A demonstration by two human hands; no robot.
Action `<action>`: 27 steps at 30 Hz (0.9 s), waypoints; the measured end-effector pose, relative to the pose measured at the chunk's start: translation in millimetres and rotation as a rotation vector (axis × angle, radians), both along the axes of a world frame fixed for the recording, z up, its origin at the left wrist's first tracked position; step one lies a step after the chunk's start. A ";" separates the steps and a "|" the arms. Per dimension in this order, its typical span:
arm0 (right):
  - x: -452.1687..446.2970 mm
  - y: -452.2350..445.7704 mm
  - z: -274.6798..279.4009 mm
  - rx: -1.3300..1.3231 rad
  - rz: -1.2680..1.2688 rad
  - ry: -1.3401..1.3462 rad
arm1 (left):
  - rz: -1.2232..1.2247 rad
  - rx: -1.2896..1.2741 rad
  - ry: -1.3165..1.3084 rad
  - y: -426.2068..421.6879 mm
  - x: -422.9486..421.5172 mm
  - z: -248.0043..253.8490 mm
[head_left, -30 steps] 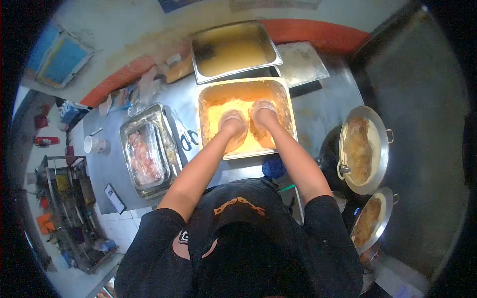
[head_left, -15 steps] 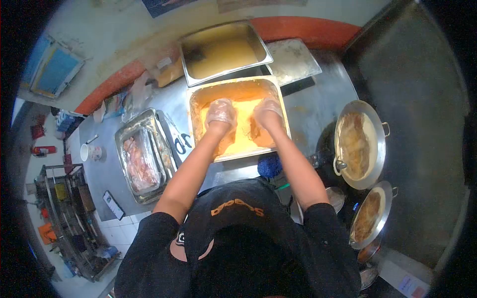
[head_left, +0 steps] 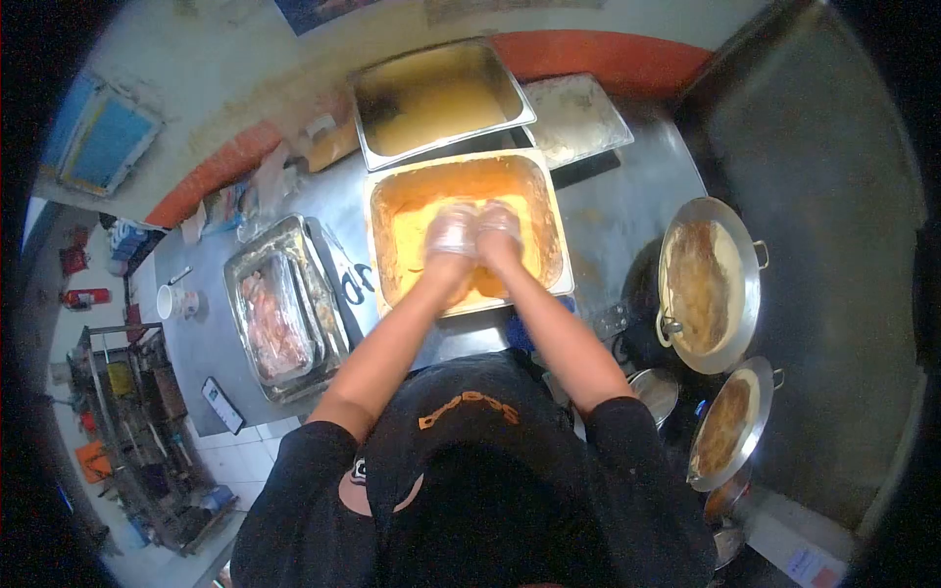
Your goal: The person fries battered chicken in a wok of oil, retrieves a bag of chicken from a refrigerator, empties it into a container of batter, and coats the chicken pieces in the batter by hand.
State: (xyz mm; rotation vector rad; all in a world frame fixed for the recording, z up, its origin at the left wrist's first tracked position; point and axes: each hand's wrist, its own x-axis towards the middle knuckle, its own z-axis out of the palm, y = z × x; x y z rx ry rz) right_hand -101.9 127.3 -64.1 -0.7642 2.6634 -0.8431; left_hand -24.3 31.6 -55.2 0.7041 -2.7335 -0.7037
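Observation:
Both hands wear clear plastic gloves and are side by side inside a deep metal pan (head_left: 373, 238) of orange-yellow powder (head_left: 412, 220). My left hand (head_left: 453, 229) lies in the powder near the pan's middle, its fingers blurred and partly hidden. Close on its right, my right hand (head_left: 498, 223) also touches the powder, and its fingertips cannot be made out. Behind this pan stands another metal pan (head_left: 436, 103) with yellowish liquid. A tray of raw meat (head_left: 274, 323) under clear plastic is to the left.
Black-handled scissors (head_left: 355, 284) lie between tray and pan. A phone (head_left: 223, 405) and white cup (head_left: 176, 302) are at the left. A floury tray (head_left: 576, 120) sits at the back. Two frying pans (head_left: 704, 284) (head_left: 727, 426) with bubbling brown contents stand at the right.
Half a second ago my hands were apart at the two sides of the powder. Since then they have come together near the middle. The view has shifted slightly since the first frame.

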 end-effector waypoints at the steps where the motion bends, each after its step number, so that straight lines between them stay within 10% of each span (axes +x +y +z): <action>1: 8.3 -2.8 5.0 -0.008 -0.014 0.000 | 0.006 0.104 0.145 13.7 1.7 0.2; 2: 6.8 -6.8 10.0 -0.022 -0.027 0.010 | -0.033 -0.008 -0.191 1.3 -6.4 4.3; 8: 6.2 14.2 -15.0 -0.179 0.038 0.008 | -0.105 -0.121 -0.137 8.5 4.9 12.7; 11: -15.1 58.7 15.9 0.152 0.441 0.605 | -0.075 -0.194 -0.122 -14.2 19.6 5.6; 13: -28.1 98.1 45.6 -0.127 0.114 0.283 | -0.074 -0.283 0.276 -15.3 39.0 26.2; 16: -49.0 173.3 104.6 -0.656 -0.354 -0.408 | -0.059 -0.184 0.094 -32.3 47.2 23.0; 17: -57.7 203.1 112.7 -0.623 -0.492 -0.389 | -0.108 -0.295 0.195 -54.9 58.0 -30.1; 22: -100.2 357.0 141.3 0.119 -0.723 0.193 | 0.025 -0.218 -0.048 -25.1 52.3 49.7; 27: -191.0 540.9 3.8 0.593 -0.665 0.103 | 0.072 -0.192 -0.031 -2.1 29.8 85.6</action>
